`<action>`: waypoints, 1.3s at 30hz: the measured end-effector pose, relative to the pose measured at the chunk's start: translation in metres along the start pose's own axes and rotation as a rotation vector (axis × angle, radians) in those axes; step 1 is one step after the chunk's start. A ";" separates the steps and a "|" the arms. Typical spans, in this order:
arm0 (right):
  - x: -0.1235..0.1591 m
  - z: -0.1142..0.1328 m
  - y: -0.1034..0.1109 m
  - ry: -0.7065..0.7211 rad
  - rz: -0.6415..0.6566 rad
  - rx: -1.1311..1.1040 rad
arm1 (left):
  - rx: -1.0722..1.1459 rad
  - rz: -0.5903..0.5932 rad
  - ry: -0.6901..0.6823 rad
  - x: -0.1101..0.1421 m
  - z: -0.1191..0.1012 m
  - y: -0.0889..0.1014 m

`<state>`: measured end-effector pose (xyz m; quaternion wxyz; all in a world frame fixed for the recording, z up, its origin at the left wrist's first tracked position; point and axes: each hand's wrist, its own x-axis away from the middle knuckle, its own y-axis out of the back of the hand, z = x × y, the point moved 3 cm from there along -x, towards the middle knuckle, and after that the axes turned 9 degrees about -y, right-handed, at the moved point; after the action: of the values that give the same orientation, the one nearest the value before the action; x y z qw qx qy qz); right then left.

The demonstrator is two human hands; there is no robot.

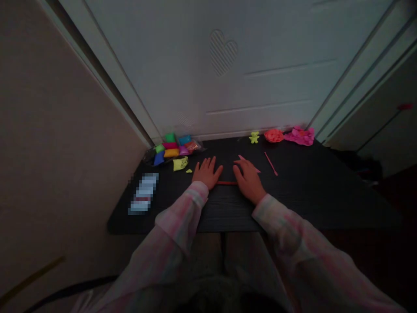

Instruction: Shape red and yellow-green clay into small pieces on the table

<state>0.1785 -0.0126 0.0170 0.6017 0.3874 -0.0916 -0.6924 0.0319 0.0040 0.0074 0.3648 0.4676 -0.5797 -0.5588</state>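
A thin red-orange clay roll [227, 183] lies crosswise on the black table, its middle showing between my hands. My left hand [207, 172] rests palm down over its left end, fingers spread. Over the right end lies my right hand [249, 180], thumb apart and fingers stretched forward, a little bent. Both ends of the roll are hidden under the hands. Partly behind my right fingers is a flat pink pointed tool [256, 168]. To the right lies a slim pink modelling stick [271, 164]. A small yellow clay piece [189, 171] sits beyond my left hand.
Colourful clay packets [171, 150] and an opened yellow packet [180, 163] lie at the back left. A pixelated pale object [143, 194] is at the left. Along the back right are a yellow bear [254, 138], an orange-red clay bowl [274, 135] and pink clay [300, 136].
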 end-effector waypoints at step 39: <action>-0.003 -0.007 -0.002 -0.002 0.064 -0.014 | 0.089 0.016 0.076 -0.002 -0.001 -0.007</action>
<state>0.1812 -0.0069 0.0121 0.6263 0.3795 -0.0996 -0.6737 0.0347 0.0060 0.0012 0.3701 0.4996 -0.5933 -0.5113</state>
